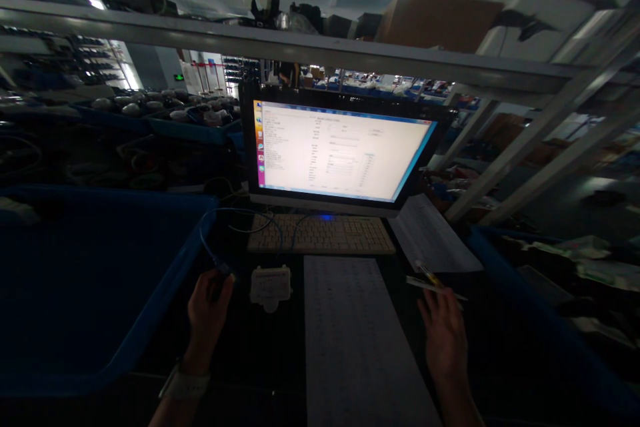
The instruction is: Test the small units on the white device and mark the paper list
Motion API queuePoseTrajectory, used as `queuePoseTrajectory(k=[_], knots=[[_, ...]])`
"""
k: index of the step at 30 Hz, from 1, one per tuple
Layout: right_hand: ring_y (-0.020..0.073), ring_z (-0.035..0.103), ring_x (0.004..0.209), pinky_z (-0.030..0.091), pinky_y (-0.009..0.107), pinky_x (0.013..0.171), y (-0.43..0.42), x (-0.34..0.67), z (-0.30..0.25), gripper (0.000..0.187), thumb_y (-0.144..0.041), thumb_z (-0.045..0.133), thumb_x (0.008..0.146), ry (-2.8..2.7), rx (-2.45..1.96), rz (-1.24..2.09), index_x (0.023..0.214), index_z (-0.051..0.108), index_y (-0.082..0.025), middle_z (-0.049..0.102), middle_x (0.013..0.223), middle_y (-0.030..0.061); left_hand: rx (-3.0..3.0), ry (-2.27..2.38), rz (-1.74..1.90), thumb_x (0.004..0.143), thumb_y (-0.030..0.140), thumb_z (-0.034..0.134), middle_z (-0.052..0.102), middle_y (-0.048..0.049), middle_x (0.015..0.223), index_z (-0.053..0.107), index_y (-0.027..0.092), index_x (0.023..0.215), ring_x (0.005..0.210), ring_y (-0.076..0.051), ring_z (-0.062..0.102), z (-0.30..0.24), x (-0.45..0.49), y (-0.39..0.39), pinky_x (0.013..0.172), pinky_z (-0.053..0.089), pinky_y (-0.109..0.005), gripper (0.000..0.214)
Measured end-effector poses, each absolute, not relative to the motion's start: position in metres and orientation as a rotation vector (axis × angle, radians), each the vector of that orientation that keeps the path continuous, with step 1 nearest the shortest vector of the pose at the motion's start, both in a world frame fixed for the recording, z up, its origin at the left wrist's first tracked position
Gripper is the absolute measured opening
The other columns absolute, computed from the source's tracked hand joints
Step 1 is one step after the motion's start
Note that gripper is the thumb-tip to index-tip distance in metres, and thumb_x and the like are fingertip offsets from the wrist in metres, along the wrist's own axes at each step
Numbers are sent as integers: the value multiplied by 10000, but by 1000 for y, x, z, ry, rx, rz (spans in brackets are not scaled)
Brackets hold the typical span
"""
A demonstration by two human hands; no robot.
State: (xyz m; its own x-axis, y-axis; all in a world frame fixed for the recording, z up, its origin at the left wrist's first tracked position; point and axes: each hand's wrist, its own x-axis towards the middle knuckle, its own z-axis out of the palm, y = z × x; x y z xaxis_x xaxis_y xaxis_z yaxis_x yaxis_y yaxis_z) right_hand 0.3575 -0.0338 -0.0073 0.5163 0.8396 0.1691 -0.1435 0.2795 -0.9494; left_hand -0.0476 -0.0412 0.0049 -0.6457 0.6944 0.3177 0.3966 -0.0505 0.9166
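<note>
My left hand [210,307] is closed in a pinch on the plug end of a blue cable [213,255], which loops up toward the keyboard. Just right of it, a small white plastic device [271,285] with a label lies flat on the dark desk. My right hand [444,330] has its fingers stretched out over a yellow pen-like item [430,274] and a thin white strip [419,281]. Whether the fingertips touch them I cannot tell. Between my hands lies a long printed sheet [345,320].
Behind stand a keyboard [325,233] and a lit monitor [335,153]. Another printed sheet [435,233] lies at right. A blue bin [165,310] flanks the left, and a second blue bin [515,293] with packed items the right. A loaded metal shelf [300,43] crosses overhead.
</note>
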Motion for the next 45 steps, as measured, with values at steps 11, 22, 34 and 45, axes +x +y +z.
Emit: queuePoseTrajectory(k=[11,22,34,45], knots=[[206,640,794,480,362,715,-31,366,-14,349,-454,562,727,-650,-1165,798,950,611,-190,678,869,58,1165,1995,1790,626,491,645,666,-43,795,584,182,828,734,-189,638,0,-49,-40,662,525,-302,374],[236,508,1147,407,448,940,-32,365,-15,345,-448,521,768,-730,-1120,730,1022,620,-237,537,1280,58,1160,1938,1791,638,465,640,677,-36,791,577,185,847,734,-192,649,3,-47,-41,672,540,-310,355],[290,399,1263,299,557,1027,-33,361,-8,557,-516,520,747,-785,-1113,793,1239,491,-257,451,1364,89,1162,1991,1792,632,475,626,668,-33,773,573,193,810,717,-188,641,9,-44,-42,652,535,-302,338],[276,465,1200,331,522,1012,-35,356,-6,588,-462,613,735,-789,-1213,717,1255,471,-228,494,1308,118,1159,1987,1771,630,468,630,670,-44,773,576,186,821,715,-189,644,10,-45,-42,652,539,-305,345]])
